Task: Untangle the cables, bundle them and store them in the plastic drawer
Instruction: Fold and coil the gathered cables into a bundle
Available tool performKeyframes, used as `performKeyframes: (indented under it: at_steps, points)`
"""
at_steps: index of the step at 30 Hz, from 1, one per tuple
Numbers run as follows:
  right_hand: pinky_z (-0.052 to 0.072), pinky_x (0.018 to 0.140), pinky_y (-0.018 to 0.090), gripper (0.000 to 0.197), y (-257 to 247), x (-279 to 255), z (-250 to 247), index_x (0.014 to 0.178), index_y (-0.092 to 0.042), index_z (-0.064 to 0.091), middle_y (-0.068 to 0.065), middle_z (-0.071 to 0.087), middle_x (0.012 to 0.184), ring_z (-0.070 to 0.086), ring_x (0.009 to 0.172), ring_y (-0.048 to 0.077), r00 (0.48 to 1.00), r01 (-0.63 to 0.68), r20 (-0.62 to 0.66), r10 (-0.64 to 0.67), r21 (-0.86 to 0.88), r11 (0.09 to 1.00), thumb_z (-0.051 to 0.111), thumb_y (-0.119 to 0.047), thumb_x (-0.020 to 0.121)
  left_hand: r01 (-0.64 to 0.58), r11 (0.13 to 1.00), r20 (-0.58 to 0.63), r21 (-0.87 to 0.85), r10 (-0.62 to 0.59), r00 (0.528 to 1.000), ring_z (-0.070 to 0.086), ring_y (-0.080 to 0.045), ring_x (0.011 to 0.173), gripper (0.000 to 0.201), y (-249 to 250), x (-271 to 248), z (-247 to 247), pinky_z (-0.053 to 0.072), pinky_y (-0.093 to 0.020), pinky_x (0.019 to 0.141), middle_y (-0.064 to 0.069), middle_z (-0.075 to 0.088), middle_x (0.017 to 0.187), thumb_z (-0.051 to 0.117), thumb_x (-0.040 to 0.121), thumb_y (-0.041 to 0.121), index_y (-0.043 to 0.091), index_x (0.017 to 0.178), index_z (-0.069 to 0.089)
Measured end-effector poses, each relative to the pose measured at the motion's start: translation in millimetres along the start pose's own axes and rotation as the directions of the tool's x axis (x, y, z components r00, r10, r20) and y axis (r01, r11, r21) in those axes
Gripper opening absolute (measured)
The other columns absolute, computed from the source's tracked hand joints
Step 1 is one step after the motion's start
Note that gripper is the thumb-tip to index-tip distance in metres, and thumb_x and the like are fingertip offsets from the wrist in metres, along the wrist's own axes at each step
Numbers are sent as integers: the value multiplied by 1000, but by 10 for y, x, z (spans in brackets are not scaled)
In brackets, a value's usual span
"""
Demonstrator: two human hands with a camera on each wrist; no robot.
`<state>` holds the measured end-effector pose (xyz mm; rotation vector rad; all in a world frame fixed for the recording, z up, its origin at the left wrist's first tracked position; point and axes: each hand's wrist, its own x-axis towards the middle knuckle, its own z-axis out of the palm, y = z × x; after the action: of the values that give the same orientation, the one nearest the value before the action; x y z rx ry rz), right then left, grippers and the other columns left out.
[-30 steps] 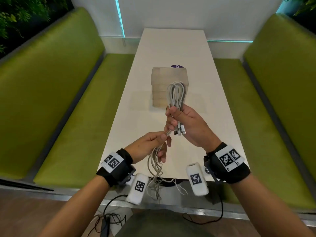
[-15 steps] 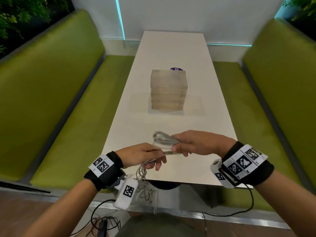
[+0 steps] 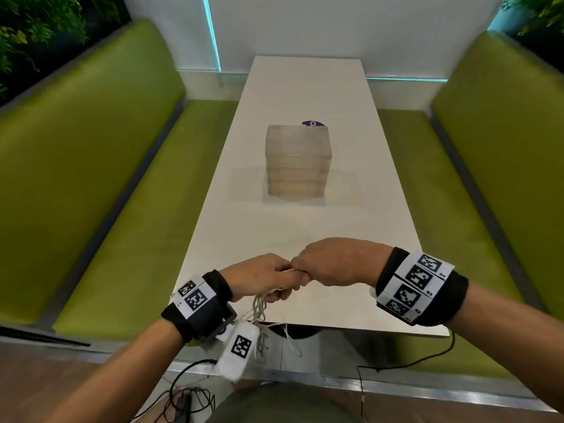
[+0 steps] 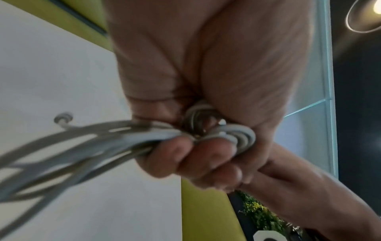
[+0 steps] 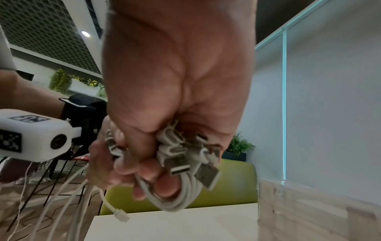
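Both hands meet over the near end of the white table [image 3: 305, 96]. My right hand [image 3: 332, 264] is turned knuckles up and grips a coiled bundle of white cables [image 5: 179, 194] with USB plugs [image 5: 179, 164] sticking out of the fist. My left hand [image 3: 262, 277] grips the loose white strands [image 3: 259, 306] right beside it, and they hang down past the table edge. In the left wrist view the strands [image 4: 86, 146] run out of the curled fingers. The translucent plastic drawer unit [image 3: 298, 161] stands mid-table, all its drawers closed, well beyond the hands.
Green benches [image 3: 100, 184] flank the table on both sides. A purple disc [image 3: 312, 123] peeks out behind the drawer unit. Dark wires [image 3: 183, 395] trail on the floor below my arms. A loose plug end [image 5: 121, 216] dangles above the table corner.
My right hand has lowered the coil from upright in front of the drawers down to the near table edge and rolled palm down. The left hand stayed close, still holding the strands.
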<state>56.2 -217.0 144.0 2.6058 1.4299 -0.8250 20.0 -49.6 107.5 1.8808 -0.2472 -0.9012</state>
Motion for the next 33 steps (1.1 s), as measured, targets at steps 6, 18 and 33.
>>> performKeyframes:
  at_steps: [6,18,33]
  points:
    - [38,83,33,20,75,32,96,107,-19,62,3,44,113,38,96,18,990,80,-116,-85,-48,996,46,-26,97,-8,1000,-21,30,9,1000,38,-10,45,30,-50,-27,-3,34,-20,48,10,46,50,52,95,35,16,73,58]
    - [44,58,23,15,78,-50,-66,90,-23,58,-1,57,66,54,56,13,999,-22,49,0,443,896,46,-29,97,-160,987,-81,-30,157,984,36,-9,46,41,-81,-3,-20,32,-23,48,5,43,50,51,87,48,10,77,59]
    - [40,53,22,31,229,-350,-992,65,-29,45,-8,52,55,46,49,5,909,20,-405,102,286,958,53,-29,95,-397,894,-369,-206,305,878,66,-17,66,15,-92,130,8,41,-27,68,9,54,57,46,98,8,11,84,52]
